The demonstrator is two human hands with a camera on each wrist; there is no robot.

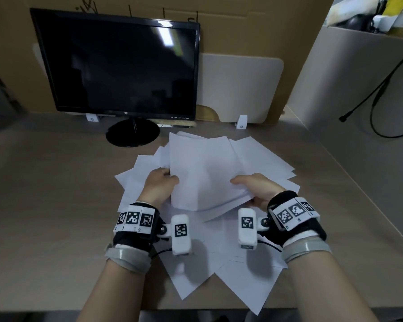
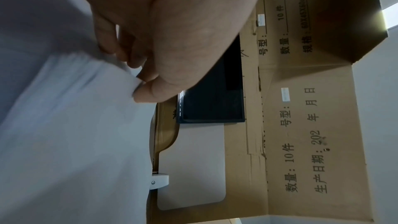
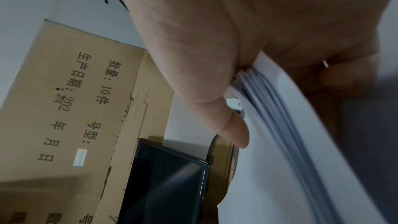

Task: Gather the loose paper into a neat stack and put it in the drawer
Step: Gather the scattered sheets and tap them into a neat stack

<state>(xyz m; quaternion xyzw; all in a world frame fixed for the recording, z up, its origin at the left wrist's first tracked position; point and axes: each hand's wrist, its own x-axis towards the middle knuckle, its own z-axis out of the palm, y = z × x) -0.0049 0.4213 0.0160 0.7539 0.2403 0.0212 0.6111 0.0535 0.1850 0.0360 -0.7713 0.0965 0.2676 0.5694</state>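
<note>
Beige desk (image 1: 56,182) — cardboard backdrop (image 1: 242,31)

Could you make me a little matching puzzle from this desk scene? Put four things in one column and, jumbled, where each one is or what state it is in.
Things:
1. monitor
2. held sheaf of paper
3. loose sheets
4. black cable

Places or states:
A. spread flat on the desk, near edge
B. hanging over the partition, far right
C. screen dark, at the back of the desk
D. lifted, left hand and right hand each with a grip on one side

Pairs: 1-C, 2-D, 3-A, 4-B
</note>
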